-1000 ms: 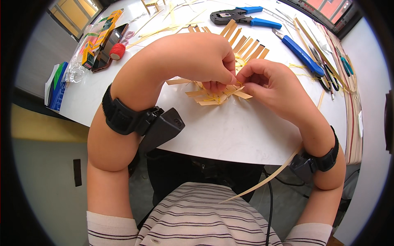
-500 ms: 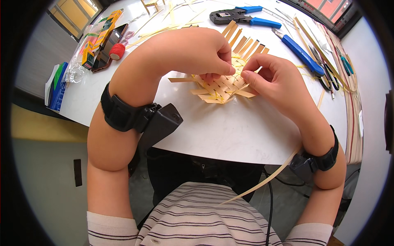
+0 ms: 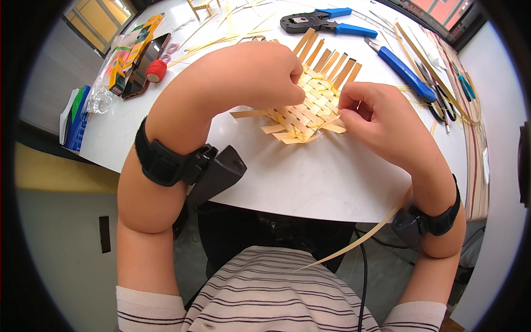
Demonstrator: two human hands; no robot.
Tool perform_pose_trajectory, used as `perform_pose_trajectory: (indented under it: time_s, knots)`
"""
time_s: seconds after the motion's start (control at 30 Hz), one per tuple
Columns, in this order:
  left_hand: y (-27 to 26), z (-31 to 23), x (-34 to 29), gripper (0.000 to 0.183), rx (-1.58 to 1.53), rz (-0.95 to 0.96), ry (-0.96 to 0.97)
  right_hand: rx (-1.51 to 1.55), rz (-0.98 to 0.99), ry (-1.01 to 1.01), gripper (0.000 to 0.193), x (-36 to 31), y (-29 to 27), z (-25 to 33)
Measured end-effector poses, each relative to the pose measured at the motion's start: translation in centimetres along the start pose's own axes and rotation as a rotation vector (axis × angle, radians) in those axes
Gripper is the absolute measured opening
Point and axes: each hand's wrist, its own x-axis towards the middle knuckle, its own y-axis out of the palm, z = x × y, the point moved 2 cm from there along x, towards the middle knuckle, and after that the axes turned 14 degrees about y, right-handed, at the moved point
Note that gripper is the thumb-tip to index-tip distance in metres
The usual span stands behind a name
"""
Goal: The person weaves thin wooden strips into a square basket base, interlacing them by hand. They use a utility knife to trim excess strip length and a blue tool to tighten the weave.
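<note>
A flat woven piece of pale bamboo-like strips (image 3: 315, 105) lies on the white table between my hands. Loose strip ends fan out from its far side, and shorter ends stick out at the near side. Thin yellow thread (image 3: 300, 134) is tied around parts of the weave. My left hand (image 3: 276, 77) is closed at the weave's left side, its fingertips partly hidden. At the right edge, my right hand (image 3: 368, 110) pinches with thumb and forefinger. A fine yellow line runs across the weave between the two pinches; its ends are hard to make out.
Beyond the weave lies a blue-handled crimping tool (image 3: 315, 23). To the right are a blue utility knife (image 3: 406, 72), scissors (image 3: 442, 102) and long strips. At left sit a red thread spool (image 3: 156, 71), a phone (image 3: 145, 66) and boxes. One loose strip (image 3: 359, 240) hangs near my right forearm.
My hands have moved apart, the left one leftward and the right one rightward and slightly nearer. More of the weave's middle shows, and the weave has shifted a little.
</note>
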Motion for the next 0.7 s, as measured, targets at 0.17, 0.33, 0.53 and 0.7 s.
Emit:
perform_pose_trajectory:
  time_s: [0.17,0.33,0.53,0.7]
  knots:
    - [-0.7,1.4,-0.1,0.018,0.182,-0.065,0.027,-0.035,-0.007,-0.012,0.013,0.2,0.0,-0.5]
    - [-0.8,1.7,-0.4,0.019,0.163,-0.211,0.046,-0.031,-0.012,-0.021,0.013,0.4,0.2,-0.6]
    - [-0.5,-0.8,0.4,0.017,-0.832,-0.163,0.192,-0.025,0.045,0.047,0.014,0.4,0.0,-0.3]
    - [0.2,0.2,0.4,0.015,-0.345,-0.099,0.181,-0.067,0.051,0.041,0.017,0.4,-0.2,0.0]
